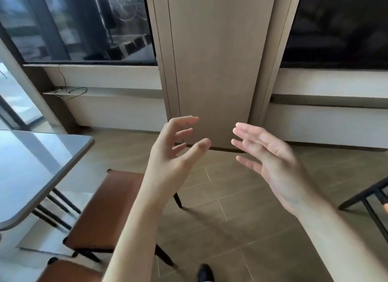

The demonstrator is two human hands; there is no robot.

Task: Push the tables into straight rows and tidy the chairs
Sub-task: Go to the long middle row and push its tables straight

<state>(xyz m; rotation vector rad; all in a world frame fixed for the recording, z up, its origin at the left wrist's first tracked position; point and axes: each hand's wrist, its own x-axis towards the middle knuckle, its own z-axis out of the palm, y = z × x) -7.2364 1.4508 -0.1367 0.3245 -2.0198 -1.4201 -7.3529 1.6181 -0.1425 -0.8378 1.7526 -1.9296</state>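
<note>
tiled floor (241,229) lies ahead; our left hand (172,155) and right hand (273,155) hang released, grasping nothing. counter (31,166) and brown chair (105,208) sit left; we risk tripping on chair legs.

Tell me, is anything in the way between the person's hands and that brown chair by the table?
Nothing visible blocks it. The left hand and right hand hang open in the air, holding nothing. The brown chair stands below the left forearm, beside the grey table, with only open air above its seat.
</note>
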